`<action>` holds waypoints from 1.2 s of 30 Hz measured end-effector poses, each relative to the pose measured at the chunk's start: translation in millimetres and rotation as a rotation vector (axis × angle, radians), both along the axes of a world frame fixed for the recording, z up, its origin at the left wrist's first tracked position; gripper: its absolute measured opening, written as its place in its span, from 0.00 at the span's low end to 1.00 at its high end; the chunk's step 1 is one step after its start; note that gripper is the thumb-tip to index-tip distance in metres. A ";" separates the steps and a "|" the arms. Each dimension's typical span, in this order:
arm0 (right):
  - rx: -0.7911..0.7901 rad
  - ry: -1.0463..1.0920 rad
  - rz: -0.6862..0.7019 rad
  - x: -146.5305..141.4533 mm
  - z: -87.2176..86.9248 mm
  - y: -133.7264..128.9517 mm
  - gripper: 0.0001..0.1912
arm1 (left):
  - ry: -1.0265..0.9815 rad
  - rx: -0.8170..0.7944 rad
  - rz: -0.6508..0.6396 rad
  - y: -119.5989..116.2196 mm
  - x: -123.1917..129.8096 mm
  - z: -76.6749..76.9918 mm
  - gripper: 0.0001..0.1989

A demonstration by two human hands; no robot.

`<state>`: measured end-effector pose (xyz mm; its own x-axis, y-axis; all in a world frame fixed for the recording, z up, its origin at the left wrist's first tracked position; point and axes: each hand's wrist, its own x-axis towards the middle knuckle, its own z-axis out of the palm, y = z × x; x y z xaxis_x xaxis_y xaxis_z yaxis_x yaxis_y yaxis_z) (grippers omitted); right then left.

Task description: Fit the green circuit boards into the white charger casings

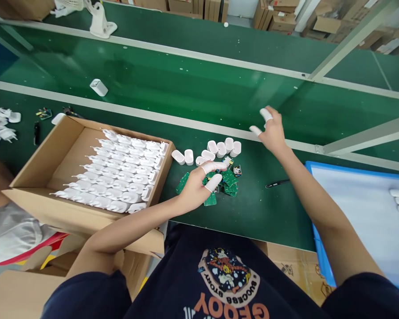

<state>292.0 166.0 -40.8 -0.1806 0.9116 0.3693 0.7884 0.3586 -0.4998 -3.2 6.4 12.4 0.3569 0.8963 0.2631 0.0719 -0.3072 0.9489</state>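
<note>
My left hand, with white finger cots on its thumb and forefinger, reaches over a loose pile of green circuit boards. Its thumb and forefinger are apart, and I see nothing held between them. Just beyond the boards stand several small white plastic housings, their open ends facing up. My right hand is raised to the right of those housings, near the shelf rail; it also wears white cots, and its fingers are spread with nothing in them.
A cardboard box at left holds rows of white cabled units. A black pen-like tool lies at right, before a blue-edged tray. One white housing sits on the shelf. Part of another person shows at left.
</note>
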 end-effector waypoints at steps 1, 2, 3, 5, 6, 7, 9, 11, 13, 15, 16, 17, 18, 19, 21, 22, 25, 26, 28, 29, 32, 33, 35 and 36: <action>-0.023 -0.021 0.100 -10.4 3.4 -10.2 0.30 | 0.034 -0.011 -0.015 0.6 0.2 1.3 0.11; -0.066 -0.057 0.175 -21.4 5.5 -20.5 0.31 | 0.058 -0.028 -0.026 1.2 0.5 2.4 0.11; -0.117 -0.103 0.230 -32.3 6.6 -30.2 0.31 | 0.071 -0.053 -0.033 1.7 1.1 3.2 0.12; -0.195 -0.188 0.288 -50.1 8.0 -45.8 0.31 | 0.075 -0.122 -0.055 2.6 2.6 3.2 0.13; -0.213 -0.214 0.294 -56.1 9.8 -52.0 0.31 | 0.069 -0.164 -0.064 3.0 3.5 2.3 0.14; -0.216 -0.218 0.290 -59.7 13.4 -57.8 0.30 | 0.057 -0.206 -0.060 3.4 4.3 0.8 0.14; -0.199 -0.152 0.295 -61.3 27.6 -71.8 0.29 | 0.025 -0.298 -0.026 4.3 5.6 -2.8 0.14; -0.197 -0.032 0.354 -58.8 51.3 -93.4 0.31 | -0.042 -0.414 0.007 5.2 6.3 -5.0 0.18; -0.233 0.074 0.486 -57.5 79.8 -122.4 0.34 | -0.163 -0.574 -0.085 5.3 6.4 -3.3 0.23; -0.306 0.107 0.689 -60.7 105.1 -152.7 0.35 | -0.294 -0.750 -0.378 4.4 5.9 2.9 0.26; -0.334 0.120 0.789 -63.7 114.3 -165.5 0.35 | -0.322 -0.829 -0.592 3.7 5.5 7.1 0.27; -0.348 0.131 0.876 -67.0 120.2 -175.4 0.34 | -0.315 -0.893 -0.824 3.0 4.8 11.4 0.26; -0.359 0.137 0.943 -69.8 122.5 -181.9 0.33 | -0.282 -0.935 -1.036 2.3 4.1 15.5 0.24; -0.372 0.142 0.979 -71.5 121.1 -184.7 0.33 | -0.227 -0.952 -1.194 1.8 3.4 18.9 0.23; -0.418 0.163 0.969 -69.8 108.0 -179.7 0.35 | -0.124 -0.917 -1.298 1.2 2.4 23.1 0.23; -0.425 0.181 0.911 -66.4 97.3 -173.2 0.37 | -0.098 -0.879 -1.264 1.1 2.2 23.8 0.23; -0.298 0.111 0.574 -50.3 57.1 -148.0 0.31 | -0.047 -0.735 -1.071 1.0 2.7 21.9 0.19; -0.242 0.019 0.480 -44.9 43.6 -140.9 0.28 | -0.018 -0.682 -1.016 0.8 2.9 20.6 0.18; -0.211 -0.169 0.403 -36.0 21.0 -132.5 0.23 | 0.084 -0.579 -0.938 -0.4 2.9 18.2 0.17; -0.218 -0.237 0.401 -32.4 12.7 -131.4 0.22 | 0.147 -0.541 -0.918 -1.3 2.6 17.4 0.18; -0.242 -0.301 0.359 -22.0 -0.2 -137.3 0.19 | 0.317 -0.478 -0.886 -5.2 2.1 17.0 0.23; -0.241 -0.300 0.331 -18.2 -1.5 -140.7 0.18 | 0.360 -0.461 -0.860 -6.5 2.2 17.7 0.24; -0.243 -0.300 0.286 -10.6 -2.2 -147.3 0.16 | 0.416 -0.426 -0.804 -8.9 3.0 19.9 0.25; -0.250 -0.305 0.273 -7.4 -2.3 -150.0 0.16 | 0.433 -0.414 -0.783 -9.7 3.7 21.2 0.25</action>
<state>284.6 15.9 -43.1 -0.4922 0.8697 0.0378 0.8061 0.4717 -0.3574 0.5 -3.3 33.6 0.8802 0.3575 -0.3122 0.3571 -0.0655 0.9318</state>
